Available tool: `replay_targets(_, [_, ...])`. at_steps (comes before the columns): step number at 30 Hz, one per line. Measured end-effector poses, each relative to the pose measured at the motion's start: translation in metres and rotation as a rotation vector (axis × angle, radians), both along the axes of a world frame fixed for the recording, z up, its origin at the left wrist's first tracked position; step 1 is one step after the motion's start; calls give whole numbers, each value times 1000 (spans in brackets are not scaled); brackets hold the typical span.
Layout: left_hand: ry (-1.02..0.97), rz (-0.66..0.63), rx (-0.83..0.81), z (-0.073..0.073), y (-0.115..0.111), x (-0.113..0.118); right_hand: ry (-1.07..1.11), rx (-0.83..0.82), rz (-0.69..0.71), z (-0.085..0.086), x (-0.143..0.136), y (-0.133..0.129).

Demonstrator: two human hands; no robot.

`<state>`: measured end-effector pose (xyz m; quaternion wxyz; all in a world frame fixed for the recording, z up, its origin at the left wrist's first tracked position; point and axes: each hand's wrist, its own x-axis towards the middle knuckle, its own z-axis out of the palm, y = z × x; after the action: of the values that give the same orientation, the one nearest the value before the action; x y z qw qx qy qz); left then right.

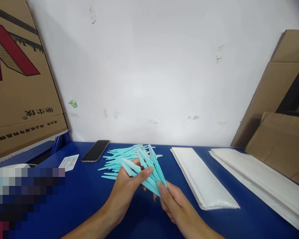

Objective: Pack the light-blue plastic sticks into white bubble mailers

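My left hand [127, 186] and my right hand [175, 200] together hold a fan of slim turquoise eyebrow razors [149, 166] above the blue table. The left thumb presses on the razors' wider upper part, with pale ends pointing up and away. Around the narrow lower ends my right thumb and fingers are closed. Just beyond the hands lies a loose pile of similar turquoise razors [114, 159], partly hidden by the left hand and the held bunch.
Right of my hands lie a flat white packet [204, 179] and more white packets [259, 182]. A phone [95, 151] and a printed card [69, 162] lie left on the blue table [84, 202]. Cardboard boxes [20, 73] flank both sides; a white wall [144, 73] stands behind.
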<state>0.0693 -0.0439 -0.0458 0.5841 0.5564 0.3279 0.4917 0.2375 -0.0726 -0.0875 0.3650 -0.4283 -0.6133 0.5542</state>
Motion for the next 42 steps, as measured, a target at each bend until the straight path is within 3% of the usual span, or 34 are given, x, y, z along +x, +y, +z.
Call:
replay_targets(11, [-65, -51, 1, 0, -2, 3, 11, 1, -24, -1, -1, 1])
replay_targets(25, [12, -45, 37, 3, -1, 1, -51, 86, 23, 1, 0, 0])
replay_targets(28, [68, -124, 59, 7, 3, -6, -38, 114, 27, 0, 0, 0])
replay_targets(31, [244, -296, 109, 10, 11, -22, -20, 107, 2, 0, 0, 0])
replay_targets(32, [345, -294, 160, 10, 15, -28, -14, 105, -10, 0, 0, 0])
replay_targets(36, [687, -172, 365, 10, 30, -47, -2, 132, -69, -3, 0, 1])
replay_targets(40, [1058, 30, 708, 9, 35, -52, 4, 147, -86, -5, 1, 2])
replay_targets(42, [1258, 98, 794, 8, 34, -54, 7, 149, -87, -5, 1, 2])
